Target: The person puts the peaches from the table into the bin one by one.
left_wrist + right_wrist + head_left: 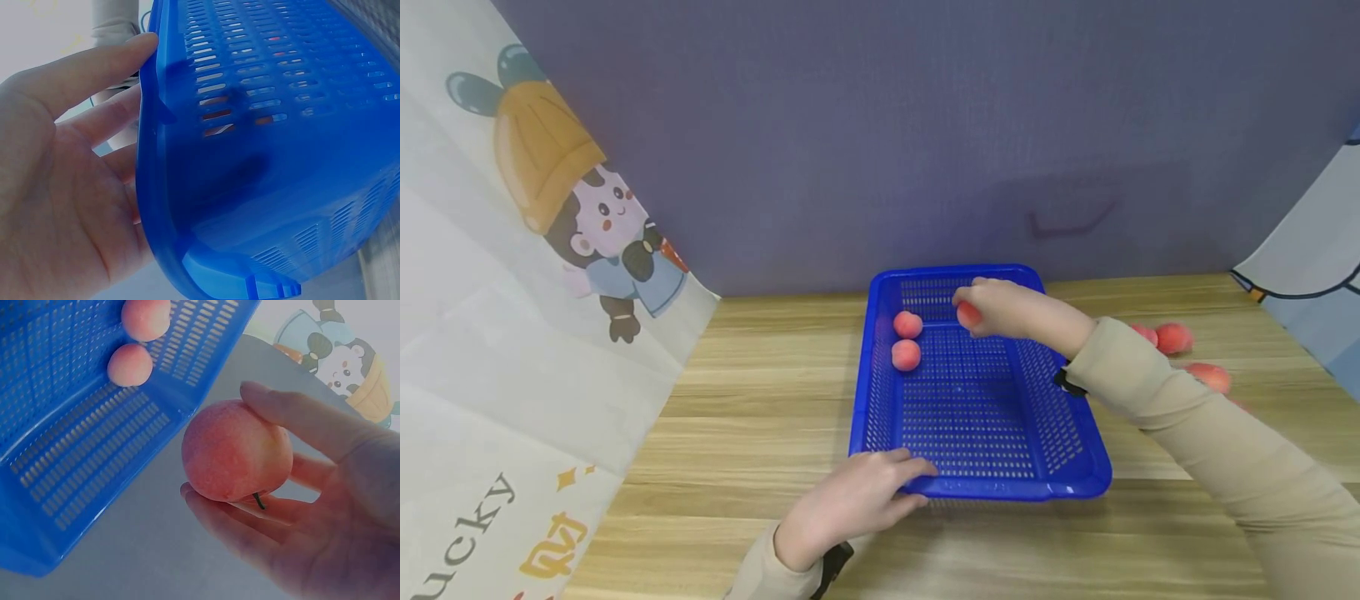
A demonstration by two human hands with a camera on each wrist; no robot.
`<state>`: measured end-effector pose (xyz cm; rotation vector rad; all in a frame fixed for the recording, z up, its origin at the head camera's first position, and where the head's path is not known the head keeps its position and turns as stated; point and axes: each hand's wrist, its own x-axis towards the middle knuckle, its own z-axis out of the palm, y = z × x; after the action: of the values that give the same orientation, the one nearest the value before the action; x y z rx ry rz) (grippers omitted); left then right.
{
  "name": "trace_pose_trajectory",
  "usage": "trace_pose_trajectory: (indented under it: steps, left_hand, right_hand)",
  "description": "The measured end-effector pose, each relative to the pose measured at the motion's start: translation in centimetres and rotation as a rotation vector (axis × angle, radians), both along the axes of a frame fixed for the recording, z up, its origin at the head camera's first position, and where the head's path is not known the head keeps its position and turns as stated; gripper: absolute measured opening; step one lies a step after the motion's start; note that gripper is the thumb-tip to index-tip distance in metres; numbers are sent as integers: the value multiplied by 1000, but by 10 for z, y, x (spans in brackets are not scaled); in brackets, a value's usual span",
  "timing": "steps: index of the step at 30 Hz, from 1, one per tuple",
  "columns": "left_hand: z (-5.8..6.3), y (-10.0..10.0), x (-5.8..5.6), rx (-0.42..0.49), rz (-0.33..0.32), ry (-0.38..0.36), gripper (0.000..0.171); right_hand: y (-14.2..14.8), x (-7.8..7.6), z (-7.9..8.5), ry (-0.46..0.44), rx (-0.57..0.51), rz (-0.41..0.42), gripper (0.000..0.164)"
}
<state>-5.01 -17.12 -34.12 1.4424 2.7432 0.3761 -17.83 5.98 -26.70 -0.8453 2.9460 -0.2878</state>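
Blue, rectangular, perforated plastic basket (970, 487) on a pale wood-grain table (760, 400), long sides running away from the wearer; all places taken from it. Left hand (861, 492) at the basket's near left corner, grip closed on the rim: fingers over the edge, thumb on the outer side. Right hand (1003, 307) above the basket's far end, thumb and fingers clamped round a round pinkish-red peach-like fruit (968, 315); the right-wrist view shows its short dark-green stem, and thumb and fingers on opposite sides. Inside the basket, near its left wall toward the far end, two matching fruits: a farther pinkish-red ball (907, 325) and a nearer pinkish-red ball (906, 356), close together. Right of the basket, on the table, at least three more loose reddish fruits (1174, 338), some partly hidden by the beige cloth right sleeve (1180, 408); exact count cannot be told. Beyond the basket, a plain purple-grey upright panel (850, 125). Well left of the basket, a white sheet (475, 375) printed with a cartoon figure (617, 208) in a yellow-orange hat, and lettering lower down.
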Motion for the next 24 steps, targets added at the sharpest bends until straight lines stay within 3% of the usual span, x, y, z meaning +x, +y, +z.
trace_pose_trajectory:
  steps: [9,16,24]
  left_hand:
    - [-4,11,-1,-3,8,18,25]
    - [-3,20,-10,7,22,35,25]
    - [-1,32,-18,5,48,26,25]
  right_hand:
    - [-9,-2,-12,-11,-46,54,37]
    - [-17,-14,-15,-45,-42,102,35]
    - [-23,-28,-22,-6,-62,202,30]
